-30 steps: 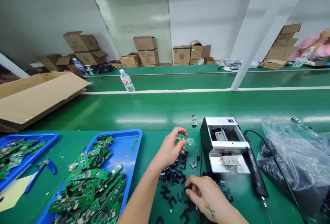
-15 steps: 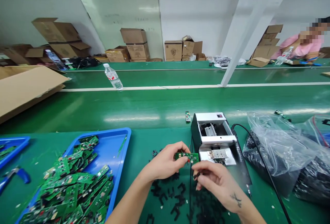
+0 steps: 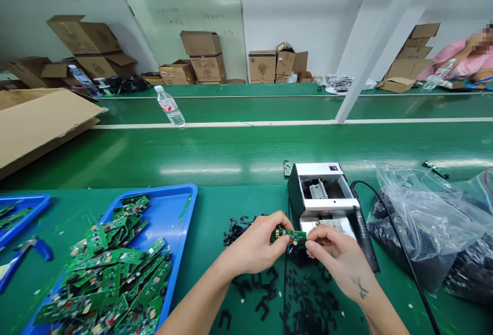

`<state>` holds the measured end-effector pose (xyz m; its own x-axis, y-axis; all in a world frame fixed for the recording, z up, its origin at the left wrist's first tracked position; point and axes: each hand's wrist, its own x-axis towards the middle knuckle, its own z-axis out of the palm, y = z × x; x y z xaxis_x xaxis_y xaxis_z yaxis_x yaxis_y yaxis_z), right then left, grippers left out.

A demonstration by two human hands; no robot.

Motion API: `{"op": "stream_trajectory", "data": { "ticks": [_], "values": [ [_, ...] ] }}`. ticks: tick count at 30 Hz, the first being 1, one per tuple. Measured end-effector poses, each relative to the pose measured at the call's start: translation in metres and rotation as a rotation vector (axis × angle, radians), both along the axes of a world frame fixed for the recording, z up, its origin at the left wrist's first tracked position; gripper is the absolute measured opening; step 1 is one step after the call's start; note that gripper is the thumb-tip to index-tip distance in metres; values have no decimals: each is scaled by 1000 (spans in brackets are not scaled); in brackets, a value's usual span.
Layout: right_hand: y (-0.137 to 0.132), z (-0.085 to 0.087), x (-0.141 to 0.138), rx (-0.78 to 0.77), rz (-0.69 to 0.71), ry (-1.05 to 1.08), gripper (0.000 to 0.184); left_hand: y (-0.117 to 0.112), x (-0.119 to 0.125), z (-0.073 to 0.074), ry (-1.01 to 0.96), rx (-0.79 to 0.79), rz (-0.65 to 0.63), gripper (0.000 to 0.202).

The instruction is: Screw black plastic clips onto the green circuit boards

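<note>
- Item in hand: one narrow green circuit board (image 3: 288, 236), held level in front of the wearer, above the workbench and just in front of the silver machine. Small components sit along its face, with a pale, red-marked part near the middle. Fine detail is too small to read.
- Left hand (image 3: 256, 240): closed, fingers and thumb gripping the board's left end.
- Right hand (image 3: 339, 253): closed, fingertips (image 3: 313, 237) pinching the board's right end. A tattoo (image 3: 361, 289) marks the forearm.
- Clock positions below are taken from the board, with 12 o'clock pointing away from the wearer.
- 6 o'clock: loose black plastic clips (image 3: 300, 294) lie scattered on the green bench mat (image 3: 208, 222), just beneath the hands.
- 1 o'clock: a silver-and-black benchtop machine (image 3: 321, 196) stands near the board.
- 12 o'clock: a small circuit board (image 3: 287, 168) lies on the green conveyor belt (image 3: 231, 155).
- 9 o'clock: a blue tray (image 3: 185, 196) holds a heap of similar green boards (image 3: 111, 273).
- 3 o'clock: a clear plastic bag (image 3: 423, 222) holds dark contents.
- Far 1 o'clock: a co-worker in a pink sleeve (image 3: 454, 57) sits beyond the belt.
</note>
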<state>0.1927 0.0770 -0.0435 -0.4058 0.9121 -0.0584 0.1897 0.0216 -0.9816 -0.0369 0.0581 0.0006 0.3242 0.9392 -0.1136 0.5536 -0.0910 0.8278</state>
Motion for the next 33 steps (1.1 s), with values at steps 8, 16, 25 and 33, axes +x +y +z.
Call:
{"op": "stream_trajectory", "data": {
  "ticks": [8,16,25,33],
  "values": [
    [-2,0,0,81,-53,-62,25,-1,1,1,-3,14,5,13],
    [-1,3,1,149,-23,-51,25,-1,1,-2,4,29,12,14],
    [0,-3,1,215,-14,-91,23,-1,3,3,11,41,-10,13],
    [-8,4,-7,267,-114,-88,23,-2,3,4,6,41,-22,13]
  ]
}}
